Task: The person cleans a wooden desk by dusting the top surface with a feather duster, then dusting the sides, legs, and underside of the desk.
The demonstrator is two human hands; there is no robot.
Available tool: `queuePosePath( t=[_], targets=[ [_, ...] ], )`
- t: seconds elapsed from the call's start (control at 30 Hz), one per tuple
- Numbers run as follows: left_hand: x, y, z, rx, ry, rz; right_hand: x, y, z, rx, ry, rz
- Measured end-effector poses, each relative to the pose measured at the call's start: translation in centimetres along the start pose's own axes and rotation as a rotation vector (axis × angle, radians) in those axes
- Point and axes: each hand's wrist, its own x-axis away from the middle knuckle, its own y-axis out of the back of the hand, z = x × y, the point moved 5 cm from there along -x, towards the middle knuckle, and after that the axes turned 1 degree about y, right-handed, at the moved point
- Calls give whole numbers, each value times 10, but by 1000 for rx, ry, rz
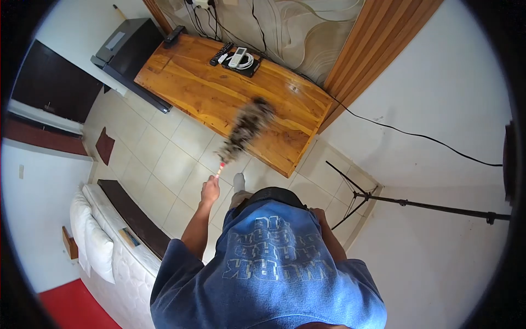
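Observation:
In the head view, my left hand (210,189) is closed around the red and pale handle of a feather duster (245,129). The duster's brown, fluffy head is blurred and lies over the front edge and top of a wooden table (203,90). Whether the feathers touch the wood I cannot tell. My right hand (317,213) is down at my hip, beside the black waistband; its fingers are mostly hidden.
On the table's back part are a black remote (221,54), a white handset (238,57) with a coiled white cable, and a black box. A small dark fridge (129,52) stands left. A black tripod (364,196) is at right; a bed (120,247) lies at lower left.

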Motion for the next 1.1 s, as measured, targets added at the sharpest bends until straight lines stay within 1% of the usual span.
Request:
queuePosePath(
  t=[0.03, 0.13, 0.23, 0.33, 0.43, 0.47, 0.53, 0.63, 0.73, 0.83, 0.87, 0.93, 1.03, 1.1],
  targets=[
    [-13, 4, 8, 47, 50, -60, -3, -5, 1, 43, -5, 12],
    [-41, 10, 16, 173, 168, -98, -8, -16, 12, 71, -74, 39],
    [-41, 23, -7, 104, -162, 7, -11, -26, 27, -172, -144, -55],
    [-51, 51, -12, -77, -50, 106, -8, -14, 68, -124, -37, -87],
    [-95, 47, 28, 79, 60, -22, -4, -37, 77, -788, -413, -255],
    [-100, 51, 28, 75, 58, -28, -12, -65, 70, -791, -420, -232],
    [-106, 60, 17, 73, 48, -40, -16, -78, 73, -734, -405, -217],
    [-102, 76, -3, -160, -81, 78, -18, -80, 75, -648, -377, -204],
    [-122, 88, 8, -155, -35, -14, -18, -74, 80, -599, -351, -195],
    [-144, 86, 19, -26, 18, -86, -23, -81, 80, -535, -336, -172],
    [-146, 81, 22, -37, -16, -37, -25, -85, 81, -484, -336, -143],
    [-134, 88, 2, -61, -87, 61, -30, -91, 83, -381, -334, -87],
    [-119, 115, -15, -174, -25, -5, -25, -87, 90, -448, -350, -100],
    [-141, 100, 13, -62, 21, -78, -23, -85, 92, -458, -365, -104]
  ],
)
